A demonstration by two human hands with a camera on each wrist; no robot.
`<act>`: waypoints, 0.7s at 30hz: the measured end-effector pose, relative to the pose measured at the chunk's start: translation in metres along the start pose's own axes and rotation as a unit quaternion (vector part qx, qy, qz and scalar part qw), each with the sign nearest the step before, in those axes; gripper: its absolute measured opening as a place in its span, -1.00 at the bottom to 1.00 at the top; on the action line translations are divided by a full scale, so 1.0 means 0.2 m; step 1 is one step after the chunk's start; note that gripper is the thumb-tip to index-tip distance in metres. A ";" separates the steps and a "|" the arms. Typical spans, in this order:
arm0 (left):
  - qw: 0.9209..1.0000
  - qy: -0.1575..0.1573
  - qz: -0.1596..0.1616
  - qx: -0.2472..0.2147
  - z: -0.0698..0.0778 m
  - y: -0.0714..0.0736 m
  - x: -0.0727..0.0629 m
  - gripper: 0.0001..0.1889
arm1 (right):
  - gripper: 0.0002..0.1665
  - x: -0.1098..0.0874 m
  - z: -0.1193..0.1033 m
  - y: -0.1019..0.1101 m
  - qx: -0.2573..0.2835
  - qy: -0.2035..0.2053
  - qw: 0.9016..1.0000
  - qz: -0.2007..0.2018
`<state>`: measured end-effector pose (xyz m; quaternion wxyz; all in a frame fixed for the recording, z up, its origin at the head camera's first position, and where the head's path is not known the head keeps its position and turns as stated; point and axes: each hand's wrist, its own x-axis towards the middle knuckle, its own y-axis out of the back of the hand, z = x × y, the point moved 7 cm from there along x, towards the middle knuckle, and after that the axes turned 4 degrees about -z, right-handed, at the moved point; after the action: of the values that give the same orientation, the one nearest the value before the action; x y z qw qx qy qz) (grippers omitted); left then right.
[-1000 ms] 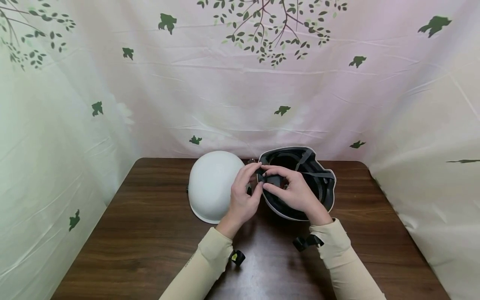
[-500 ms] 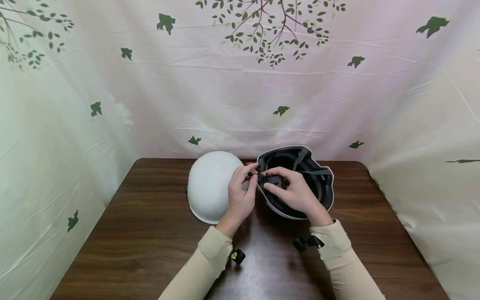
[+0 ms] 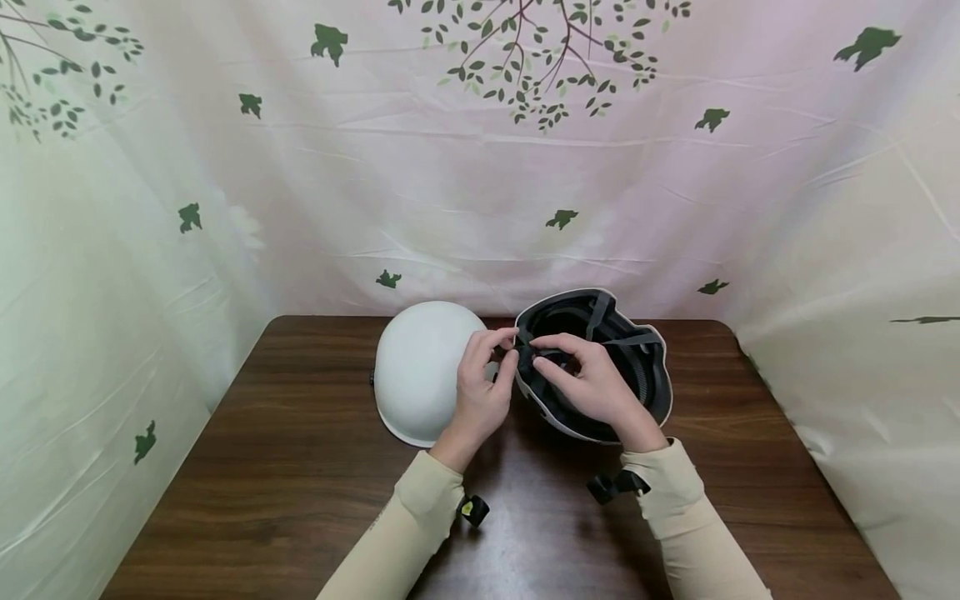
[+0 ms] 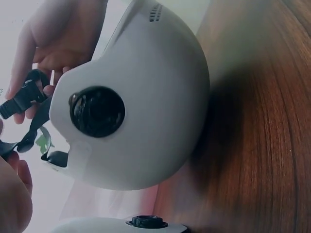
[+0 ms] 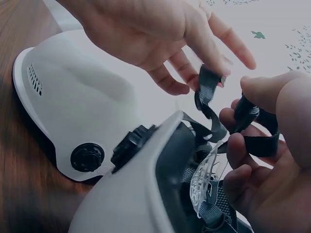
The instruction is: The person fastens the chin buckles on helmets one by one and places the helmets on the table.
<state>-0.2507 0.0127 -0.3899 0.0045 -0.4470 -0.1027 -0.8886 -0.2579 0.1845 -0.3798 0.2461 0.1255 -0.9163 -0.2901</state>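
Observation:
A white helmet (image 4: 146, 97) lies upturned at the right of the table, its black padded inside (image 3: 570, 321) facing up. Over its left rim, my right hand (image 3: 588, 385) holds a black buckle (image 5: 245, 115) on the dark chin strap. My left hand (image 3: 483, 392) pinches another length of that strap (image 5: 208, 85) between thumb and fingers, close to the rim. In the right wrist view a clear plastic piece (image 5: 201, 187) hangs with the webbing. The left wrist view shows the round black knob (image 4: 98, 111) on the helmet's side.
A second white helmet (image 3: 423, 371) sits dome up just left of my left hand. Both helmets rest on a dark wooden table (image 3: 300, 467). Behind stands a pale curtain (image 3: 465, 183) with leaf prints.
My left hand has drawn a little left, opening a gap from my right hand. The upturned helmet has shifted slightly, while my right hand stays nearly in place.

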 end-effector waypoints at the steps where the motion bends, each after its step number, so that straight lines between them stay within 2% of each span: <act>1: 1.000 0.000 -0.002 0.000 0.00 0.00 0.00 -0.74 | -0.69 0.00 0.00 0.00 0.000 -0.001 1.000 0.003; 11: 1.000 -0.025 0.000 -0.009 0.01 0.00 0.00 -0.69 | -0.70 0.01 -0.01 0.00 0.028 -0.001 1.000 -0.001; 21: 0.999 -0.036 0.002 -0.010 0.03 0.01 0.01 -0.68 | -0.72 0.01 0.00 -0.02 0.049 -0.003 0.999 -0.014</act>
<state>-0.2473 0.0119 -0.3853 -0.0023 -0.4790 -0.0927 -0.8729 -0.2589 0.1801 -0.3813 0.2324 0.1497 -0.9283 -0.2488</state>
